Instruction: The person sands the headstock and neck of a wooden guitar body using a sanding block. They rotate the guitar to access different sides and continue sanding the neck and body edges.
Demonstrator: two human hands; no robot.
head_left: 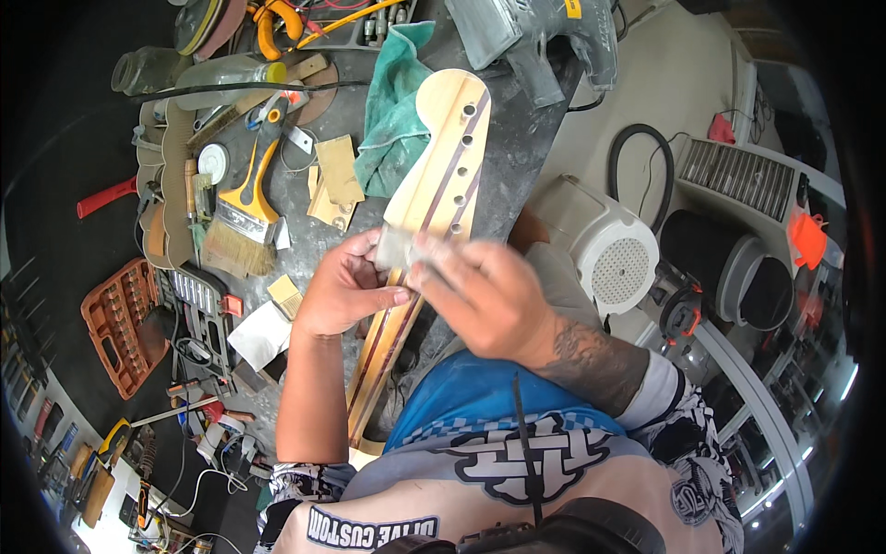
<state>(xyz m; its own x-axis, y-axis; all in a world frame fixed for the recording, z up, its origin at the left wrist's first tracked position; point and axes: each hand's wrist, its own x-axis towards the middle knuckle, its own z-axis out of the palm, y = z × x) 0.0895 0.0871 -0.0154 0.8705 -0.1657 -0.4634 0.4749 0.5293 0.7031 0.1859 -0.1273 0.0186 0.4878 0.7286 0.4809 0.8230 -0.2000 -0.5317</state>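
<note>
A bass guitar neck point(434, 189) of pale wood with dark stripes runs from my body up to its rounded headstock, which has a row of several holes. Over the neck, just below the headstock, my left hand point(349, 286) pinches a small pale piece of sandpaper point(395, 247), its thumb by the striped wood. My right hand point(489, 300), a little blurred by motion, has its fingers closed on the other side of the same piece. The fingers partly hide the sandpaper and the neck beneath. A green cloth point(392, 115) lies beside the headstock.
To the left lie a wide paintbrush point(245, 208), tan sandpaper pieces point(340, 171), a white sheet point(260, 335) and an orange bit case point(125, 325). A grey power tool point(544, 46) sits at the far edge. Right of the bench stands a white machine with a round grille point(618, 268).
</note>
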